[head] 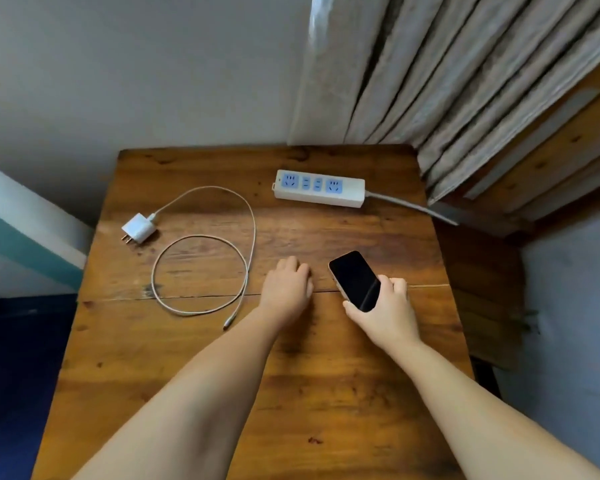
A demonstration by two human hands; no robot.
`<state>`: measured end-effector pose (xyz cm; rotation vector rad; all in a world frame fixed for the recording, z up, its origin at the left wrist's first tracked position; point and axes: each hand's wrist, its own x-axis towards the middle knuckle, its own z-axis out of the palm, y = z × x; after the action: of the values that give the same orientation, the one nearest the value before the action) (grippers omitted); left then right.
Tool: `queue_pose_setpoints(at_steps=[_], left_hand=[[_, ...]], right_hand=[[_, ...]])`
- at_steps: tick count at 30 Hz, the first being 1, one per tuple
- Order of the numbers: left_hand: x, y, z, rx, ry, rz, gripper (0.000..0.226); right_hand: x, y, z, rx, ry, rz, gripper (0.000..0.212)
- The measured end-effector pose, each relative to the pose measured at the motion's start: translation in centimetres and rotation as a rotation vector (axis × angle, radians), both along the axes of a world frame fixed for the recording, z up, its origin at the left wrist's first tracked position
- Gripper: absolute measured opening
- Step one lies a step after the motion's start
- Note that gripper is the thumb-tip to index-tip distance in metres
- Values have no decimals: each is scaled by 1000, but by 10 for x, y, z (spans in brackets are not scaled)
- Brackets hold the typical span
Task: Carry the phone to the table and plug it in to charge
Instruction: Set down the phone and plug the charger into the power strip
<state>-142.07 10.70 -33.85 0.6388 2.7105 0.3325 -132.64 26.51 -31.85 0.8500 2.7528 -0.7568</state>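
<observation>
A phone [354,278] with a dark screen and pale edge is gripped at its lower end by my right hand [385,315], just above the wooden table [326,393]. My left hand [286,285] rests palm down on the table to the phone's left, fingers curled, holding nothing. A white charger plug [139,228] lies at the table's left, prongs bare. Its white cable [246,237] loops across the wood and ends in a free connector [227,323] left of my left forearm. A white power strip [319,188] with blue sockets lies at the back.
The power strip's grey cord [413,206] runs off the table's right edge. Striped curtains [447,81] hang behind at the right. A grey wall stands behind the table, and dark blue floor [18,375] lies at the left.
</observation>
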Motion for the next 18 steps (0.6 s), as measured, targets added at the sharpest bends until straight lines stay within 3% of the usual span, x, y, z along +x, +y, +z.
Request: queue_pose_setpoints(at_steps=[7, 18], left_hand=[[2, -11, -46, 93, 271, -29, 41], [0, -9, -39, 42, 153, -34, 42]], right_hand=[[-19, 15, -34, 181, 63, 79, 79], [-16, 10, -37, 254, -32, 107, 86]])
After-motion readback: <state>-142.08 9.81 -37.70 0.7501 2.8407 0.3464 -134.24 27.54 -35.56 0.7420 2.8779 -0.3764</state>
